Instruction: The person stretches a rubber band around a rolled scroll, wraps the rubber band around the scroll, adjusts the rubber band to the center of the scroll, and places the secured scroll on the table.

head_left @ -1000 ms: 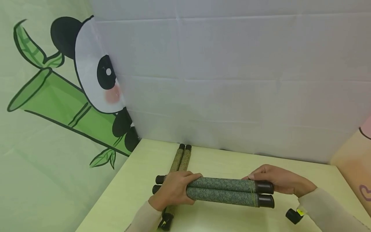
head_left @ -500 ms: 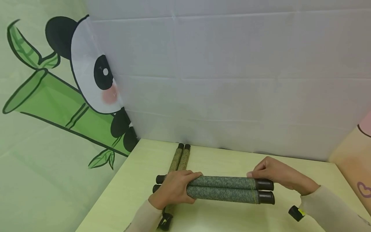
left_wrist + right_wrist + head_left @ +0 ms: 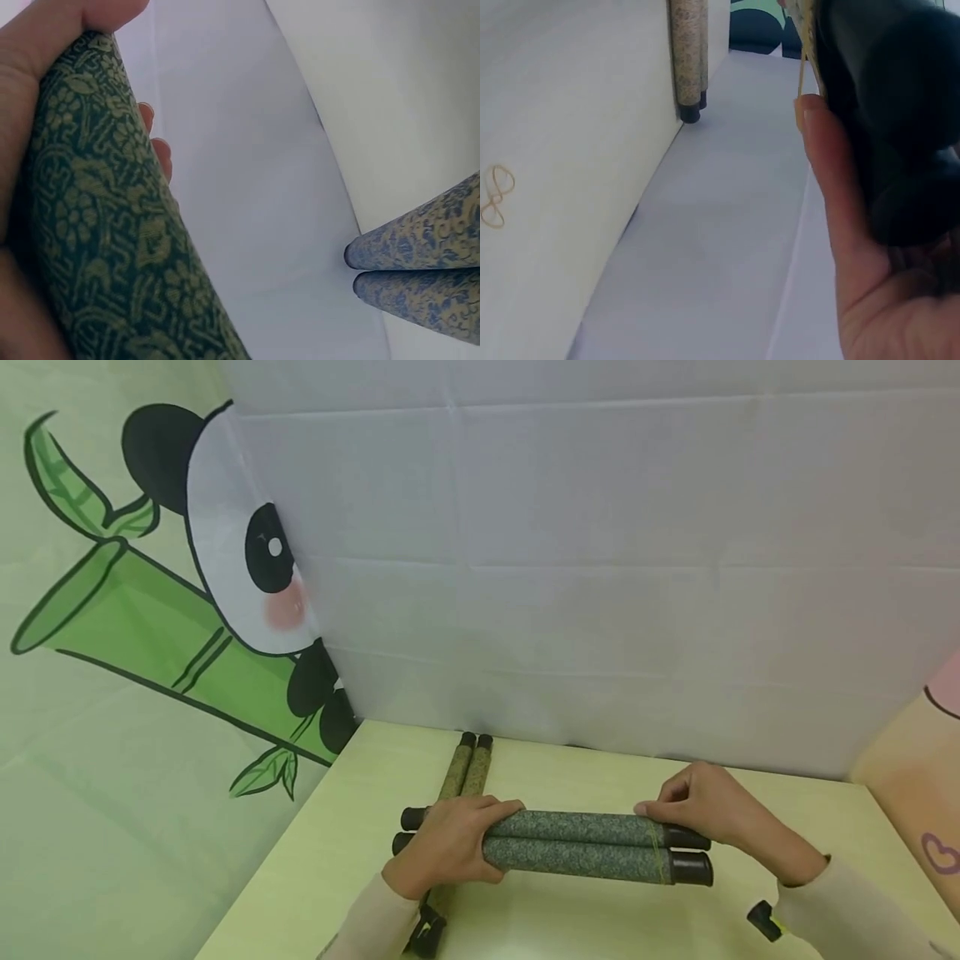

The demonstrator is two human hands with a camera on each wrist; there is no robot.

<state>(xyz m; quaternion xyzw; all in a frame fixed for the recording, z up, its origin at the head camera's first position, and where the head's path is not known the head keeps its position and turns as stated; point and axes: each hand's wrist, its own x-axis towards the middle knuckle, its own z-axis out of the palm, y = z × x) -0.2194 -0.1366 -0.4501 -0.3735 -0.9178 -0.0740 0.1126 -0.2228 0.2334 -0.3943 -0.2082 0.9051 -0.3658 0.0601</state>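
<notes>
A green brocade hanging scroll [image 3: 577, 857], rolled onto two rollers with black end knobs, lies crosswise above the table in the head view. My left hand [image 3: 453, 843] grips it near its left end, fingers and thumb wrapped round. A thin yellow rubber band [image 3: 657, 852] circles both rollers near the right knobs. My right hand [image 3: 697, 802] is at that end, its fingertips curled at the upper edge. In the right wrist view, the band stretches from the scroll to my thumb and fingertip. The far side of the scroll is hidden.
Behind my left hand lies a second, tan-patterned scroll [image 3: 465, 772] on the pale table [image 3: 570, 918]. One loose rubber band [image 3: 497, 196] rests on the table in the right wrist view. A white cloth wall [image 3: 600, 610] stands along the back edge.
My right hand has risen from behind the scroll's right end to its upper edge, drawing at the rubber band. My left hand keeps its grip, and the scroll has barely moved.
</notes>
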